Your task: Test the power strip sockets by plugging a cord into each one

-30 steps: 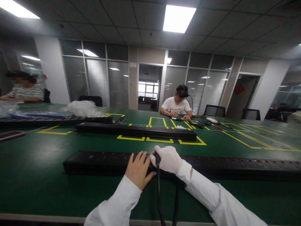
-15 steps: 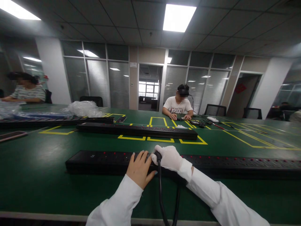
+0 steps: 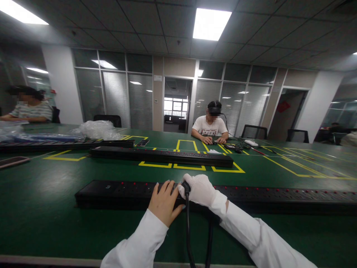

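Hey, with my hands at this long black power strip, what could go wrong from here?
Your bare left hand is on the power strip, right beside the black plug, so a slip might pinch your fingers.
The cord runs down toward the near table edge, so a snag could tug the plug sideways.
Your gloved right hand partly covers the plug, so a poor alignment might go unnoticed.

Crumpled plastic [image 3: 97, 129], mesh chairs [image 3: 253, 131]
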Motion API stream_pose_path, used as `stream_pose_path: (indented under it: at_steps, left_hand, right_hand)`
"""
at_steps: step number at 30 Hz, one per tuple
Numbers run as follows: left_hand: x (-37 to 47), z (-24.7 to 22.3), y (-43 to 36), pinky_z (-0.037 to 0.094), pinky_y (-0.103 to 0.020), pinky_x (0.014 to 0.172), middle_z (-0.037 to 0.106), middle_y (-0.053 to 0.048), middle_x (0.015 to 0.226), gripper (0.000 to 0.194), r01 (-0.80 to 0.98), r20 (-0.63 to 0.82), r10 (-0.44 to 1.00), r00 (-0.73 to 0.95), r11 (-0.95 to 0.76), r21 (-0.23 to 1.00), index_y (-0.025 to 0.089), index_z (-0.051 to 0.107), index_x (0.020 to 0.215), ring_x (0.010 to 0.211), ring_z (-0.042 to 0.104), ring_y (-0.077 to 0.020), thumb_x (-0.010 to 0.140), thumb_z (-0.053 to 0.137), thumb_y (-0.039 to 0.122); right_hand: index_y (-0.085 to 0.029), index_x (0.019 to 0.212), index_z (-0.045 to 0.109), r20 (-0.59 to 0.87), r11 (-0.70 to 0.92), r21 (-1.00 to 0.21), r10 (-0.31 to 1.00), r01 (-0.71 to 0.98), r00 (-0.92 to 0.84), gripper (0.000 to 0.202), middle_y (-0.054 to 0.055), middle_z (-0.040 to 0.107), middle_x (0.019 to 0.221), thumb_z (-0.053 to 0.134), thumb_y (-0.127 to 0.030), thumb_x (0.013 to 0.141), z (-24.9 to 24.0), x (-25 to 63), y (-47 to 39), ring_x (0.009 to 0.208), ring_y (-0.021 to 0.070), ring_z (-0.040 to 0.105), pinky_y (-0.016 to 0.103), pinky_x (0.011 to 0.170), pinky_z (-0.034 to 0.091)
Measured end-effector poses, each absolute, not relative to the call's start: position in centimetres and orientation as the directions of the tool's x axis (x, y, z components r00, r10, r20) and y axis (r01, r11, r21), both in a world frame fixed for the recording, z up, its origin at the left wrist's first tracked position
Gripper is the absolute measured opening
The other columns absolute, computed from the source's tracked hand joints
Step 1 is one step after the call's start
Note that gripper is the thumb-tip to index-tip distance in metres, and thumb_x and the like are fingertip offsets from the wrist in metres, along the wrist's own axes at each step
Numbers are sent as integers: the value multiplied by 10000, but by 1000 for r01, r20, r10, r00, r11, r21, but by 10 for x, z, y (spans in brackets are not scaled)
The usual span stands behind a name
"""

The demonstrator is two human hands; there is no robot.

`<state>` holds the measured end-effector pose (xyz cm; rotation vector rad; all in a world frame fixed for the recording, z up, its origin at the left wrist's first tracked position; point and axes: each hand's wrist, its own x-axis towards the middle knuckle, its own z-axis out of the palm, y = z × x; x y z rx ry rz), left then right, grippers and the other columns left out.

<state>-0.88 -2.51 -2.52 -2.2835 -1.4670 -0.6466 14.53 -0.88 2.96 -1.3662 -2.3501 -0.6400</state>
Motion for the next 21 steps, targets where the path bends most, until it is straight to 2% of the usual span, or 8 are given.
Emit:
stream_pose_path:
  at_steps: [10,21]
  left_hand:
    - [-12,-20,-28,263,-490,944,493,-94,1218,490,899,528,754,392,-435,-46,218,454,1178,1129,398,-277,737,475,430]
    - [-12,-22,-27,271,-491,940,504,-87,1205,496,902,542,746,386,-430,-51,238,442,1192,1123,408,-276,732,486,418]
  right_hand:
    - [-225,886,535,478,460,154,740,875,-473,268,2,604,601,357,-410,811,26,145,-1,556,130,549,221,508,219]
    - [-183,795,502,524,411,244,706,878,-476,287,33,594,590,317,-400,815,32,143,-14,512,135,527,244,499,182]
